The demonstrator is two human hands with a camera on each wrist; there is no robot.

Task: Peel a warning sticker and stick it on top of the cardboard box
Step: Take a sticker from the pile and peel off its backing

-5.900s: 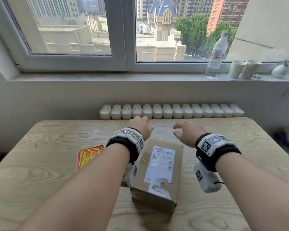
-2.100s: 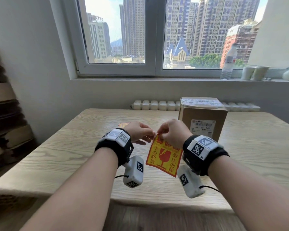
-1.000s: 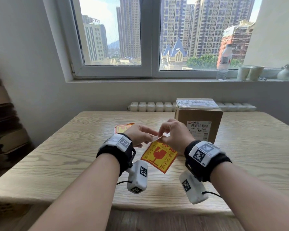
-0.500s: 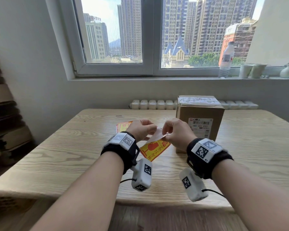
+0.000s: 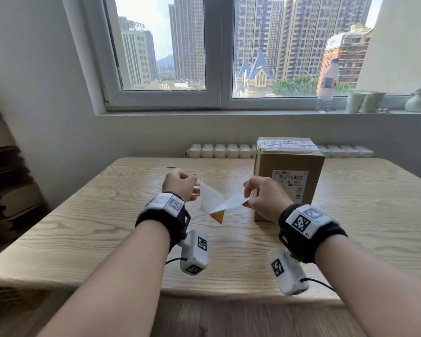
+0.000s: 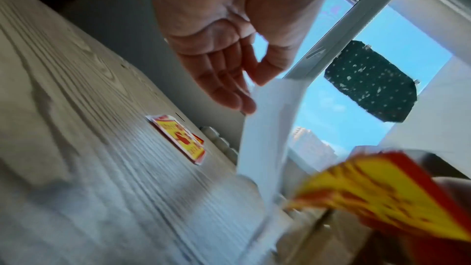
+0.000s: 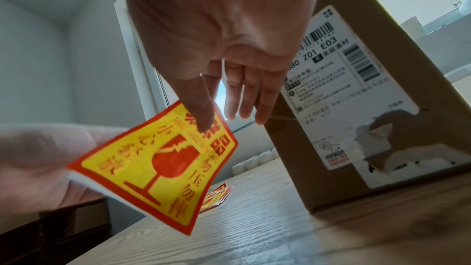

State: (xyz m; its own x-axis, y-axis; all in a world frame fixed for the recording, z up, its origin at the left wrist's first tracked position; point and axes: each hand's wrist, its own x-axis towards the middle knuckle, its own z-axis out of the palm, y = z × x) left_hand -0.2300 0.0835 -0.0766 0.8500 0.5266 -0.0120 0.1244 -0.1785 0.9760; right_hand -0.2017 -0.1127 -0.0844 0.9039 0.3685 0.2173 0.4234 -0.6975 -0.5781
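My left hand point(image 5: 196, 184) pinches the white backing paper point(image 5: 210, 198), seen as a long white strip point(image 6: 265, 132) in the left wrist view. In my right hand point(image 5: 247, 193) is the red and yellow warning sticker point(image 7: 158, 168), held between thumb point(image 7: 201, 116) and fingers, printed face down. Sticker and backing still meet at a low corner point(image 5: 218, 216) in the air above the table. The cardboard box point(image 5: 287, 176) stands upright just behind my right hand, its taped top point(image 5: 286, 145) bare and a shipping label point(image 7: 351, 92) on its near side.
A small stack of more warning stickers point(image 6: 178, 138) lies on the wooden table point(image 5: 107, 227) behind my left hand. A white radiator point(image 5: 219, 150) runs along the far edge. A bottle point(image 5: 327, 86) and cups point(image 5: 363, 100) stand on the windowsill.
My hands have drawn apart, left going left and right going right. The backing has come away from most of the sticker, and the sticker's white underside now faces up.
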